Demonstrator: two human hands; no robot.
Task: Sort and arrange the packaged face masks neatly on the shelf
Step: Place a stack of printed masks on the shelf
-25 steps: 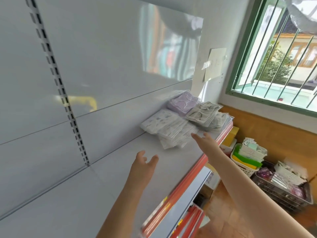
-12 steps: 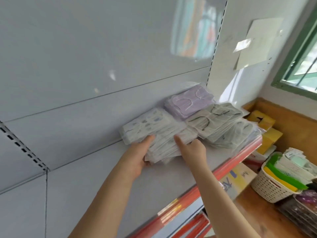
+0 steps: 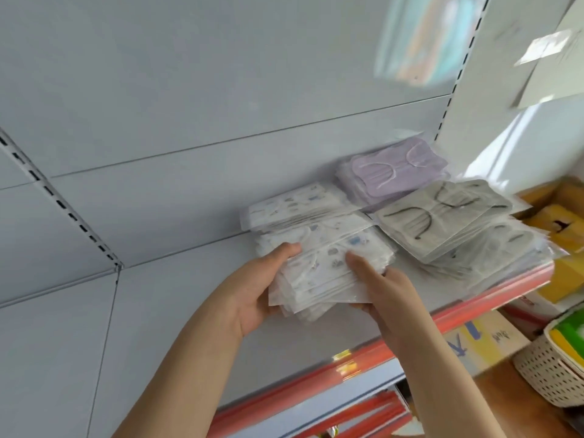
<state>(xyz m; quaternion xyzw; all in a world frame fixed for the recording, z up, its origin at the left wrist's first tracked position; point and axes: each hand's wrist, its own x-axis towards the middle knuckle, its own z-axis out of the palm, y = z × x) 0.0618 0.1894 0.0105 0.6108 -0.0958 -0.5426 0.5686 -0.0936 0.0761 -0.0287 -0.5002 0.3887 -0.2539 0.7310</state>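
A pale shelf (image 3: 177,311) with a red front edge carries mask packs: a white printed pile (image 3: 294,207) just behind the gripped stack, purple packs (image 3: 392,172) and grey packs (image 3: 442,213) to its right.

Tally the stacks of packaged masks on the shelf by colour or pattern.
White printed stacks: 2, one held by the left hand and right hand at, one behind it
Purple stacks: 1
Grey stacks: 2, one lying over another nearer the shelf edge
Total: 5 stacks; packs per stack cannot be counted.
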